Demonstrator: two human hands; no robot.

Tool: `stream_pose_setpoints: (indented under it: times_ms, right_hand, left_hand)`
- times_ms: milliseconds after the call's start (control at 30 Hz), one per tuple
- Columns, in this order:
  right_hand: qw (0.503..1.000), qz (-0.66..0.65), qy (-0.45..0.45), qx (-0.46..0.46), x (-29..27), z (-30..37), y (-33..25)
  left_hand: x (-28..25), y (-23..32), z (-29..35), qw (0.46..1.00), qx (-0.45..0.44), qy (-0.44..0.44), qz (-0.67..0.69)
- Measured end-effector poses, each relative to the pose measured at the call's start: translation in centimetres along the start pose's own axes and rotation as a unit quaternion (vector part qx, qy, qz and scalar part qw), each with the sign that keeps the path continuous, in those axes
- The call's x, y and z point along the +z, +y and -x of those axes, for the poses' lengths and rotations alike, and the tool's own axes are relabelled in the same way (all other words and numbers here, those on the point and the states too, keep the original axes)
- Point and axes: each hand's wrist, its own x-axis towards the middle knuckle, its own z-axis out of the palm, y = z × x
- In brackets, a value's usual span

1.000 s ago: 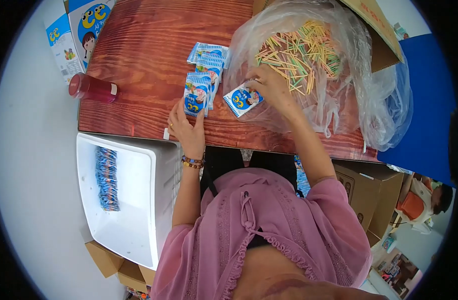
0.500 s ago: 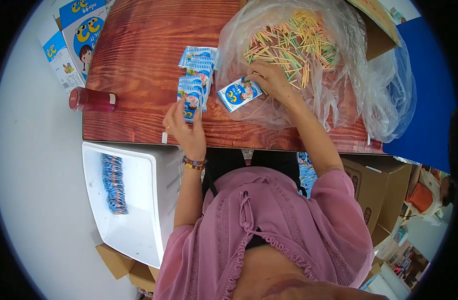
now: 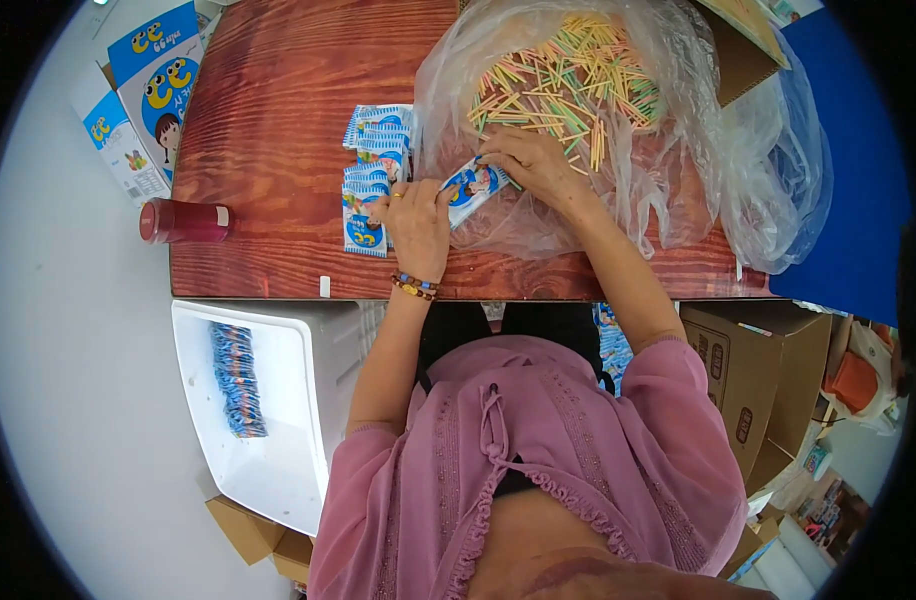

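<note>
A small blue-and-white packet (image 3: 474, 190) is held at a slant between my two hands over the near left edge of a clear plastic bag (image 3: 440, 95). My left hand (image 3: 416, 225) has its fingers closed on the packet's left end. On the other end, my right hand (image 3: 531, 163) pinches the upper right corner, with its fingers bent. Just left of my left hand lies an overlapping row of similar packets (image 3: 364, 232), partly covered by that hand. Thin pastel sticks (image 3: 578, 80) in yellow, green and pink lie heaped inside the bag, beyond my right hand.
A dark red lidded jar (image 3: 185, 220) lies on its side at the wooden table's (image 3: 278, 120) left edge. Below it stands a white bin (image 3: 288, 430) holding a row of packets. Printed cartons (image 3: 163, 90) are at far left; a brown cardboard box (image 3: 748, 385) stands at lower right.
My left hand has left the row of packets and moved right onto the packet in my right hand. That packet now looks narrower and more tilted.
</note>
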Motion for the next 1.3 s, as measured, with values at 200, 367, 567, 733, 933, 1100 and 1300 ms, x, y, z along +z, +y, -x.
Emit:
stream_pose_setpoints:
  times_ms: [200,367,567,733,933,1100,1300]
  right_hand:
    - [0.994,-0.001,0.100,-0.035,0.2,-0.3,-1.0]
    - [0.989,-0.084,0.113,-0.036,-0.3,-0.4,-1.4]
    - [0.944,-0.310,0.004,0.110,-1.1,-0.6,-2.7]
    - [0.875,-0.428,-0.002,0.226,0.2,0.3,-3.0]
    - [0.877,-0.411,0.004,0.249,0.4,1.0,-4.1]
    - [0.862,-0.451,0.046,0.227,0.9,1.6,-5.2]
    - [0.822,-0.515,0.149,0.193,-1.0,2.0,-4.9]
  left_hand:
    - [-0.8,-0.1,-0.3,1.000,0.001,-0.013,-0.019]
    - [-1.9,0.7,-0.6,0.998,0.013,0.051,-0.026]
    - [-3.0,1.8,-1.7,0.924,-0.177,0.023,0.337]
    - [-2.1,1.6,-1.4,0.784,-0.287,0.013,0.551]
    - [-1.8,2.1,-0.5,0.688,-0.337,0.030,0.643]
    - [-0.9,2.2,0.4,0.655,-0.366,0.059,0.659]
    - [-0.9,1.9,0.3,0.574,-0.386,0.063,0.720]
